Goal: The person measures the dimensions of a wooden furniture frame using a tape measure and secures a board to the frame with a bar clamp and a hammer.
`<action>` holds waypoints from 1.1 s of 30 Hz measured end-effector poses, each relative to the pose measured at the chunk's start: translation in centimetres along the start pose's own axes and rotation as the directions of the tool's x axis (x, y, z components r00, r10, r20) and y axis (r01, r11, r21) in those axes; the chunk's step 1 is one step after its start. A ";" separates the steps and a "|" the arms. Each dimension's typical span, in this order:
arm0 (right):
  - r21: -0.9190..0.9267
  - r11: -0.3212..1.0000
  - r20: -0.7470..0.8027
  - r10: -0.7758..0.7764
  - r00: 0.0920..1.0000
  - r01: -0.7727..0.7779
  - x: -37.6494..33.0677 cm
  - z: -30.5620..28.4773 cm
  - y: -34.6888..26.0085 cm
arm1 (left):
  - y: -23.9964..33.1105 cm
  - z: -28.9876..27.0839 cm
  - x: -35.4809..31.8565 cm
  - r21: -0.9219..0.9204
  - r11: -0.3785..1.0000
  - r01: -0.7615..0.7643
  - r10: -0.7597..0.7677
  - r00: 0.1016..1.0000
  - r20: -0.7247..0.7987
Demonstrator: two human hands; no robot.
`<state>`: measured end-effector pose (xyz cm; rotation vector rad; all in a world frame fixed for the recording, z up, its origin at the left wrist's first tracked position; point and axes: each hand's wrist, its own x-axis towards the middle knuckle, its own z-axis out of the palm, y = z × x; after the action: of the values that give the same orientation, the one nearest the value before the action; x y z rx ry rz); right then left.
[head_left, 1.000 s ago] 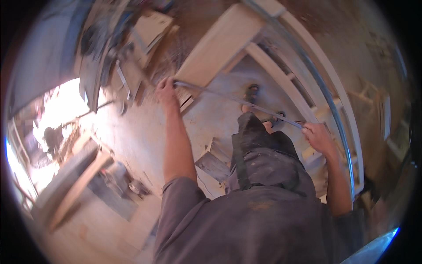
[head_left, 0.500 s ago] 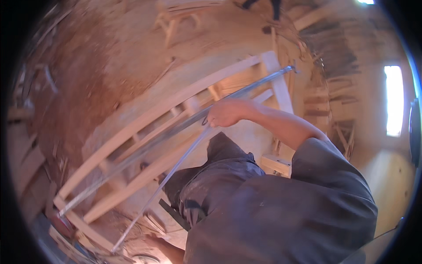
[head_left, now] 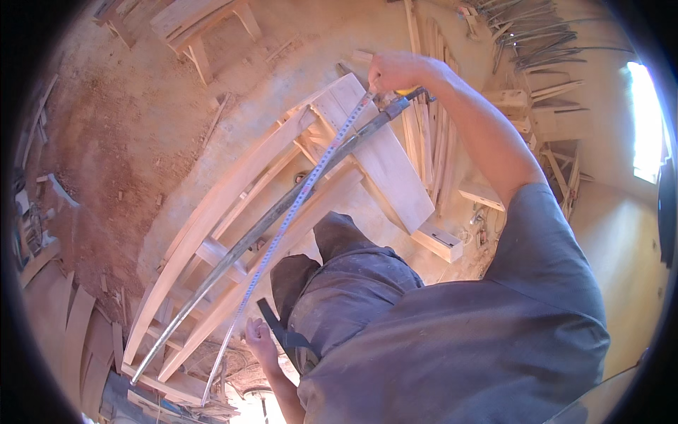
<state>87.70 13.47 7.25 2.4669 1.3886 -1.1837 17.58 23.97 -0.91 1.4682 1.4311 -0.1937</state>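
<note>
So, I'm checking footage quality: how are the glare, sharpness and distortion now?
Head view: the bright opening at right is blown out white; head view: markings on the measuring tape show fairly sharply; head view: the wooden frame bows, likely from the fisheye.

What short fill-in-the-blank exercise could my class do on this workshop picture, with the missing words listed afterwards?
1. The right hand holds the upper end of a long, marked measuring ____.
2. The long bar crossing the wooden frame is made of ____.
3. Of the picture's top and bottom edges, the left hand is nearer the ____ one.
4. The grey shirt has ____ sleeves.

Missing words: tape; metal; bottom; short.
</note>
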 end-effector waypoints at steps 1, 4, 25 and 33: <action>-0.012 1.000 -0.013 0.018 1.000 -0.018 0.4 -0.2 0.9 | 1.5 0.3 -0.1 -0.036 0.999 0.035 -0.036 0.999 -0.025; -0.053 0.996 -0.029 0.068 0.997 -0.070 1.6 -1.8 2.4 | 1.4 0.4 -0.4 -0.058 0.997 0.048 -0.047 0.999 0.019; -0.037 0.999 0.012 -0.009 1.000 0.009 6.4 -1.5 4.7 | 4.1 5.3 -2.9 0.150 0.971 0.187 -0.208 0.968 0.138; -0.036 0.999 0.044 -0.027 0.999 0.029 6.7 -1.6 5.0 | 8.7 6.7 -3.0 0.080 0.972 0.220 -0.230 0.961 0.151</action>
<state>94.36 15.87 2.55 2.3906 1.4249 -1.1989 27.30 19.30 2.81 1.3054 1.4701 -0.4913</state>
